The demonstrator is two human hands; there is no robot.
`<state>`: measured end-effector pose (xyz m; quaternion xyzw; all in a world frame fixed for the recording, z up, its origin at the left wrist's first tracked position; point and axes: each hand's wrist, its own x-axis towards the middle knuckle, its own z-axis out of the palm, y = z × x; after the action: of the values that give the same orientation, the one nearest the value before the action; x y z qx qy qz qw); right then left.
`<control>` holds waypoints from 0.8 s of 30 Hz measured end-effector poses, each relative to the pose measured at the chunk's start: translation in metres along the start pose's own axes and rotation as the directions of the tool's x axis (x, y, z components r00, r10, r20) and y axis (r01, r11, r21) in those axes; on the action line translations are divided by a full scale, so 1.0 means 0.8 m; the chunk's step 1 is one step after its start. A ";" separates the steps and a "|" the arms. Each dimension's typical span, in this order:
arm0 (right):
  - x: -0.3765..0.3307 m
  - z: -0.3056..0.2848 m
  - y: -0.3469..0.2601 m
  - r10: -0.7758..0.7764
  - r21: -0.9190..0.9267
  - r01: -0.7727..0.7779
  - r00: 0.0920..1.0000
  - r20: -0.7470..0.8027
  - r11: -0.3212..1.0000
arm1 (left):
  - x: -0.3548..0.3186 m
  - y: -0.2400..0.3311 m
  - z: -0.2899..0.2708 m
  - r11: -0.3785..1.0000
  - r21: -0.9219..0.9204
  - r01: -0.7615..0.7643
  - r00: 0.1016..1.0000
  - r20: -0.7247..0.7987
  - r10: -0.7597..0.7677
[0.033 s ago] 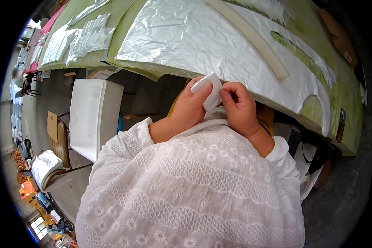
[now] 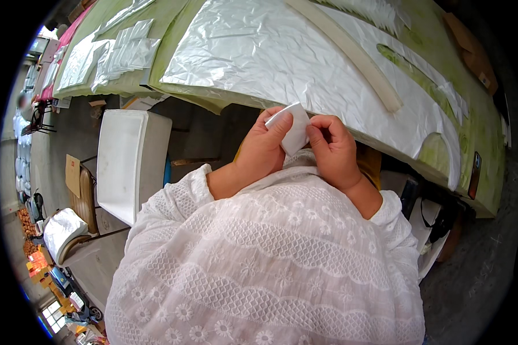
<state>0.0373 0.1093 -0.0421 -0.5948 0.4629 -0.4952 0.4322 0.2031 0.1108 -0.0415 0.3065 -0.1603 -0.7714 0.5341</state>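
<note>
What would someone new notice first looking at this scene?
First, the two hands at centre: the left hand and right hand pinch a small white piece between them, just below the table edge. Behind them a wide shiny white sheet covers the green table, and a white box stands at left.

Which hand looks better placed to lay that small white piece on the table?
Probably the left hand: its fingers lie flat along the small white piece, while the right hand only pinches one edge.

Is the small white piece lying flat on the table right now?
No, the small white piece is held up between the left hand and the right hand, below the table edge.
</note>
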 end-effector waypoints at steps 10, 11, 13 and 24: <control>-0.006 -0.002 0.010 0.113 0.099 -0.110 0.993 -0.023 0.989 | 0.003 0.013 -0.004 0.996 -0.078 -0.053 0.989 -0.140 0.041; -0.006 -0.002 0.012 0.112 0.115 -0.107 0.993 -0.038 0.988 | 0.004 0.012 -0.004 0.994 -0.058 -0.088 0.983 -0.169 0.077; -0.004 -0.002 0.010 0.081 0.096 -0.073 0.993 -0.089 0.993 | 0.004 0.010 -0.004 0.988 -0.016 -0.155 0.963 -0.224 0.148; -0.005 -0.005 0.012 0.020 0.018 -0.019 0.996 -0.088 1.000 | 0.007 0.011 -0.008 0.979 -0.034 -0.200 0.964 -0.186 0.190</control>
<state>0.0315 0.1109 -0.0518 -0.5640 0.4830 -0.5208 0.4212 0.2127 0.1028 -0.0429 0.3442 -0.1198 -0.6880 0.6276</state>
